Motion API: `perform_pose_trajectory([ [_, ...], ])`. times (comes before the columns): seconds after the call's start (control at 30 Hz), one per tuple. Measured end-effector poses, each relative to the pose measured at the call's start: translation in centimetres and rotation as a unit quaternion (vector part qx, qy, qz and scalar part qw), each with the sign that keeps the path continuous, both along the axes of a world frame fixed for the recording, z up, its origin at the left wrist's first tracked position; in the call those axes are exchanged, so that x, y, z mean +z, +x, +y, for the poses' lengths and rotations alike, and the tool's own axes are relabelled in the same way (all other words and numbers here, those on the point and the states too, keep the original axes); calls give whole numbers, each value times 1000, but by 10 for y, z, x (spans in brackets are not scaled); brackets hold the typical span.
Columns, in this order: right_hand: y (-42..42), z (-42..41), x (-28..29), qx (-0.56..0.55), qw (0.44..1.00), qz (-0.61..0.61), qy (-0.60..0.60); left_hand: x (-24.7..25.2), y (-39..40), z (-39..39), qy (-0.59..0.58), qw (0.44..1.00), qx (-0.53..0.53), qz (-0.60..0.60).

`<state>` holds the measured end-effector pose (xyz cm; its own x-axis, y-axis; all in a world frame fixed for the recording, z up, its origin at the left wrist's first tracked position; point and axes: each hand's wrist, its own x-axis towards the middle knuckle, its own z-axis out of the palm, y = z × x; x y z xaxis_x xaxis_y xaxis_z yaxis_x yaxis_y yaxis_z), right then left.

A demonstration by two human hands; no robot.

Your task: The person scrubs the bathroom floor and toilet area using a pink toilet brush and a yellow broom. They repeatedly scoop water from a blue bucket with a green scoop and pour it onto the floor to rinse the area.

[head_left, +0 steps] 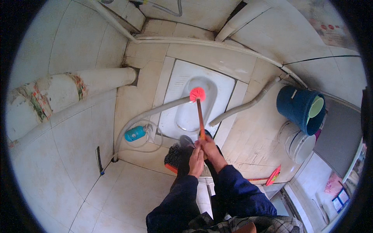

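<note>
My right hand (211,150) is closed around the orange-brown handle of a toilet brush (200,116). The brush's round pink bristle head (198,94) appears over the bowl of a white squat toilet (182,77); whether it touches the bowl is unclear. My left hand (196,163) is right beside the right one, near the handle's lower end, its fingers close together. Its grip on the handle is partly hidden. A grey corrugated hose (157,110) runs from the left wall to the bowl, ending behind the bristles.
A teal pump bottle (135,133) stands at left by a thin clear hose. Another drain hose (247,106) lies at right. Beyond it are a blue bucket (287,102) holding a green scoop (315,107), and a white pail (300,147). A dark mop-like bundle (172,157) is by my feet.
</note>
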<state>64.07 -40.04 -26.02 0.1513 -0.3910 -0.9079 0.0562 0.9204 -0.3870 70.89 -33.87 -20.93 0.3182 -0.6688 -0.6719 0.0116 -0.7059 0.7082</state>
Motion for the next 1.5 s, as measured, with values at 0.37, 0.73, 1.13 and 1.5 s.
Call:
perform_pose_trajectory([
  [0.37,10,-231,-7,141,937,184,-261,26,36,-72,-8,984,-176,19],
  [0.73,23,-217,-164,209,861,296,-357,-22,85,-118,-31,955,-293,15],
  [1.13,36,-210,-177,176,839,339,-387,-16,101,-145,13,947,-307,91],
  [1.5,41,-239,-215,174,759,379,-500,-14,96,-150,-9,941,-327,90],
])
